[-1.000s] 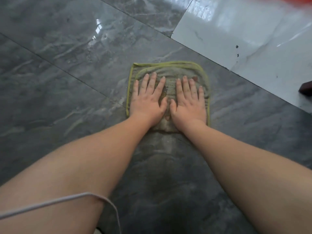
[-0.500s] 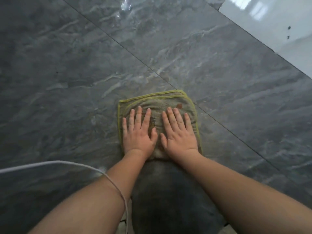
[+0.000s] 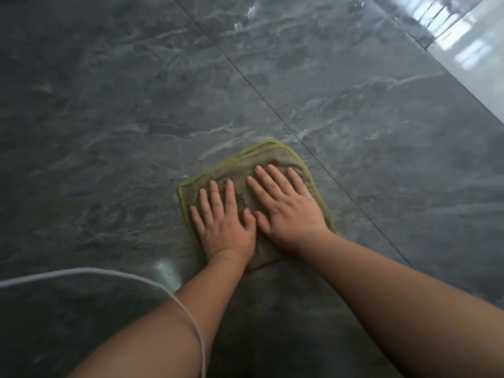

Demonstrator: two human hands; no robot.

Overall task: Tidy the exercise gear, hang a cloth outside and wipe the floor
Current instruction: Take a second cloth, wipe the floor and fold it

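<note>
Person's left hand [image 3: 223, 227] and right hand [image 3: 286, 205] pressed flat, side by side, on folded grey-brown cloth with yellow-green stitched edging [image 3: 242, 170] — fingers straight and slightly spread, thumbs nearly touching. Cloth lies on glossy dark grey marble-patterned tile floor [image 3: 109, 118], its far right corner just beside diagonal grout line [image 3: 245, 77]. Small reddish-brown stain near cloth's far edge (beyond right fingertips). Thin white cord [image 3: 81, 271] loops across left forearm. Pale glossy tile [image 3: 485, 66] at floor's far right corner.

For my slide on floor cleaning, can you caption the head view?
Both hands, left hand and right hand, press flat on a yellow-edged cloth on the dark marbled floor.
</note>
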